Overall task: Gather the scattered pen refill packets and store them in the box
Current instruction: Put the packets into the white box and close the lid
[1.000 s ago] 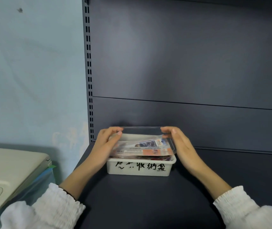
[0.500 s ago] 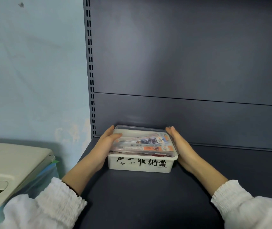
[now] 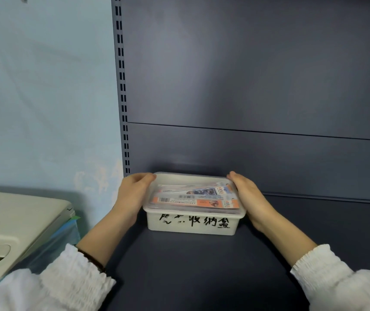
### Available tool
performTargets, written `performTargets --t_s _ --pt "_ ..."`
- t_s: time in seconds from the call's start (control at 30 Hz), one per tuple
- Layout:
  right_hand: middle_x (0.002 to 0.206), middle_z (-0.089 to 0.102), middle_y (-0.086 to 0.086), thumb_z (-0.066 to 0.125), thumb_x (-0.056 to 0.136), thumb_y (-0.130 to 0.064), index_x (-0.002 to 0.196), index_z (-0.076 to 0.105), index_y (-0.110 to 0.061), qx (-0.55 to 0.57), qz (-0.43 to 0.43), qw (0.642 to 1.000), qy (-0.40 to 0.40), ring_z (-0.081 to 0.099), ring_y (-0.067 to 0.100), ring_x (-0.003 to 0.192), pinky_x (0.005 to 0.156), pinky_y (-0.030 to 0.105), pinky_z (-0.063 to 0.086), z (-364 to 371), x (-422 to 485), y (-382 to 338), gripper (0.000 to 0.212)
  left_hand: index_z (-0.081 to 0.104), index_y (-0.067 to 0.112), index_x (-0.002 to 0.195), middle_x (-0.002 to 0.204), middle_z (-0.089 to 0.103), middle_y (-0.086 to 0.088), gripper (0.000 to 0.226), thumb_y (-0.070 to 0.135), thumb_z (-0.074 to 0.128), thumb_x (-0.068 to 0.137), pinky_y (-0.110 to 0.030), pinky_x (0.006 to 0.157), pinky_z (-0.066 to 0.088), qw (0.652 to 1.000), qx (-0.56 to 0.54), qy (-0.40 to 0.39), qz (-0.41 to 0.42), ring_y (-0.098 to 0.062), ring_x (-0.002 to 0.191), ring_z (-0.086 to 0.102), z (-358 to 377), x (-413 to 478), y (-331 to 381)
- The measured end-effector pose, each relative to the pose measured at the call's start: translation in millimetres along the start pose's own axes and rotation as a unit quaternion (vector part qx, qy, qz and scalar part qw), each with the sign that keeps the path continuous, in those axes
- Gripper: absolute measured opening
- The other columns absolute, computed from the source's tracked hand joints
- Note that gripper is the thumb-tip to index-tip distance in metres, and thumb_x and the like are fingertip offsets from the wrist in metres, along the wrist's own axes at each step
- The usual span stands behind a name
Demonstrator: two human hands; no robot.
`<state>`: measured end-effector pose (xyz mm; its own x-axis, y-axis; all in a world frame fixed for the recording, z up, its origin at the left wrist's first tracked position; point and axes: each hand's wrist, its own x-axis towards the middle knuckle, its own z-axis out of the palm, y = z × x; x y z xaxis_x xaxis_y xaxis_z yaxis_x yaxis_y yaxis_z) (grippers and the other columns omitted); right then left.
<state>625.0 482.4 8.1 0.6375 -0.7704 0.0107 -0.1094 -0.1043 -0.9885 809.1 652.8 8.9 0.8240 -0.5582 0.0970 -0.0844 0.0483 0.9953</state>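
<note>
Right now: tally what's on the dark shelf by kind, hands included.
White plastic box with black handwriting: 1
Clear plastic lid, on the box: 1
Pen refill packets distinct under lid: 2, stack below uncountable
Hands at box sides: 2 (left hand, right hand)
Total: 6 visible

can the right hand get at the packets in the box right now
Probably not directly: a clear lid sits on the box, covering the packets. The right hand rests at the lid's right end, so lifting it should open the way.
</note>
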Motion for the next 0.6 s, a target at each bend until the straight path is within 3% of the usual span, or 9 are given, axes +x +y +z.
performTargets --t_s 0.1,0.23,0.3,0.37,0.5,0.6 --pt "0.104 0.066 -0.007 0.045 0.099 -0.031 0.126 0.052 -0.024 0.030 -0.005 0.999 0.026 0.066 0.008 0.088 0.068 0.020 0.050 3 0 -1 0.029 0.056 0.015 0.102 0.106 0.062 -0.005 0.013 0.022 0.060 0.092 -0.030 0.070 0.048 0.999 -0.022 -0.013 -0.039 -0.020 0.089 0.061 2 5 -2" --pt "0.111 0.066 -0.008 0.041 0.101 -0.013 0.131 0.054 -0.022 0.080 0.008 0.996 0.027 0.066 0.011 0.095 0.083 0.027 0.053 3 -2 2 0.034 0.046 0.032 0.133 0.118 0.059 0.005 0.038 0.016 0.048 0.099 -0.026 0.077 0.049 0.992 -0.031 -0.117 -0.027 -0.015 0.099 0.062 -1 7 -7" --pt "0.120 0.063 -0.005 0.041 0.101 -0.011 0.133 0.054 -0.021 0.074 0.010 0.997 0.031 0.064 0.014 0.104 0.093 0.032 0.051 2 -3 2 0.036 0.047 0.027 0.139 0.127 0.058 0.007 0.040 0.015 0.045 0.100 -0.020 0.084 0.044 0.991 -0.002 -0.129 -0.020 -0.010 0.106 0.059 -2 8 -8" --pt "0.122 0.062 -0.004 0.042 0.100 -0.011 0.133 0.054 -0.021 0.029 0.001 0.999 0.036 0.063 0.015 0.106 0.094 0.030 0.050 0 -2 0 0.036 0.051 0.021 0.137 0.130 0.059 0.004 0.039 0.013 0.046 0.100 -0.018 0.087 0.042 0.993 0.029 -0.117 -0.015 -0.009 0.104 0.059 -2 10 -6" --pt "0.129 0.062 -0.002 0.046 0.097 -0.011 0.130 0.059 -0.022 -0.071 -0.009 0.997 0.028 0.062 0.014 0.110 0.101 0.032 0.047 -7 1 -5 0.037 0.052 0.017 0.136 0.123 0.061 0.003 0.040 0.007 0.046 0.098 -0.008 0.071 0.041 0.989 0.096 -0.111 0.006 0.004 0.089 0.057 -2 10 -2" --pt "0.125 0.062 -0.005 0.047 0.095 -0.009 0.127 0.062 -0.022 -0.126 -0.025 0.991 0.035 0.061 0.012 0.108 0.089 0.021 0.046 -7 0 -10 0.038 0.050 0.016 0.138 0.124 0.059 0.001 0.041 0.007 0.044 0.099 -0.003 0.063 0.041 0.985 0.127 -0.115 0.016 0.002 0.088 0.057 -2 10 0"
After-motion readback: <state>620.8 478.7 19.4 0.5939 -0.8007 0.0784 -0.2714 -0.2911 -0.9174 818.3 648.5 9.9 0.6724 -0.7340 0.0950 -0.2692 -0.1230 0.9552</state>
